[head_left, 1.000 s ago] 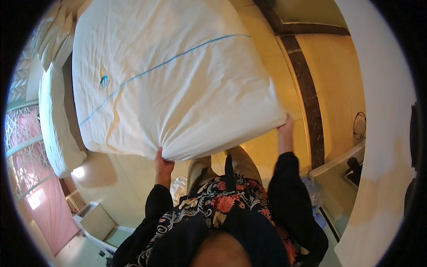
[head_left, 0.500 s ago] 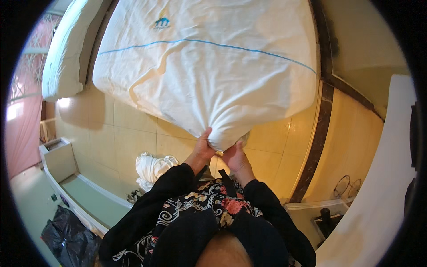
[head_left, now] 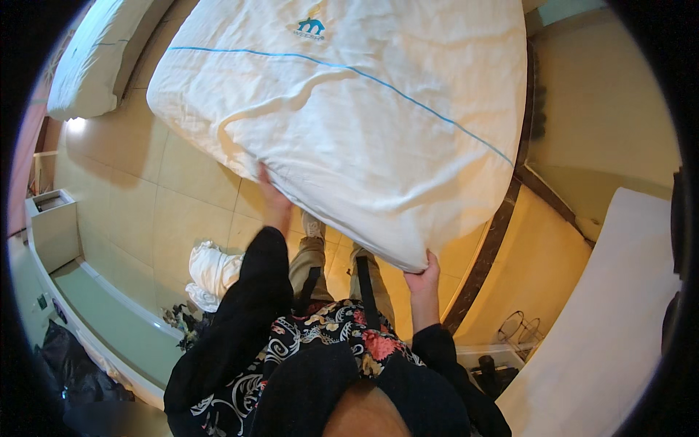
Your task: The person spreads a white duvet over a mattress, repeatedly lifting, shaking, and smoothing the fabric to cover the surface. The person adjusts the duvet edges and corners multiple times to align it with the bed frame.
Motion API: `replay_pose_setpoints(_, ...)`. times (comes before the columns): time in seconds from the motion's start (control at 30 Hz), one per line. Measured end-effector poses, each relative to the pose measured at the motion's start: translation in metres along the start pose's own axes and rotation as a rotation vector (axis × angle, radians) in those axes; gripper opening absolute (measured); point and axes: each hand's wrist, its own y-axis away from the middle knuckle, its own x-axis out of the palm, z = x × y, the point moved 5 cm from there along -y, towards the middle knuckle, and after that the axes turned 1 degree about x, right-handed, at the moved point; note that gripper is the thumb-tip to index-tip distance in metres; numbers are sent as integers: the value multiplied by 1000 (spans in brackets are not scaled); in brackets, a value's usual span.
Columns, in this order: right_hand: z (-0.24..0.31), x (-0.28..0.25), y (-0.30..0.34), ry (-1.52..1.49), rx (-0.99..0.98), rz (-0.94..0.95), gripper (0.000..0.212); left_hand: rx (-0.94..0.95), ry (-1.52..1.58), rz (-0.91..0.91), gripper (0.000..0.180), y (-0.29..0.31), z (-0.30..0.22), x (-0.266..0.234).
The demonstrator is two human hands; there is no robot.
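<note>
A white bed sheet [head_left: 349,138] with a blue stripe and a small blue emblem is spread over the bed in front of me. Its near edge runs slantwise between my hands. My left hand [head_left: 274,200] is at this edge left of centre; one digit lies over the cloth and the other fingers are hidden beneath it. Farther right and nearer to me, my right hand [head_left: 424,280] grips the sheet by its near right corner, thumb uppermost. The cloth is fairly taut by the right hand, with a long raised wrinkle farther left.
A bundle of white cloth [head_left: 212,271] lies on the tiled floor [head_left: 193,167] to my left. Another white-covered bed [head_left: 98,65] stands at the far left. Black plastic bags [head_left: 73,364] are at lower left. A white surface [head_left: 590,320] and a wire rack [head_left: 520,328] are at right.
My hands, together on the gathered sheet before, are now well apart: the left went left and away, the right moved right and nearer. The gathered cloth has opened into a stretched edge.
</note>
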Motion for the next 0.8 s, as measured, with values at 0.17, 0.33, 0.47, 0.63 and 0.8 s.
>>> replay_pose_setpoints(0.17,10,29,36,77,-80,-75,29,524,-97,38,66,-44,-150,18)
replay_pose_setpoints(0.33,17,11,14,122,-62,7,31,426,-45,-40,61,-43,-213,-2)
replay_pose_setpoints(0.47,32,10,-5,106,-162,-22,33,380,-124,-189,53,-52,-258,-78)
replay_pose_setpoints(0.63,53,0,-18,-15,-295,-119,35,293,-80,-282,44,-39,-284,-107)
replay_pose_setpoints(0.8,88,23,-29,-65,-405,-120,34,325,-244,-263,40,-59,-304,-62)
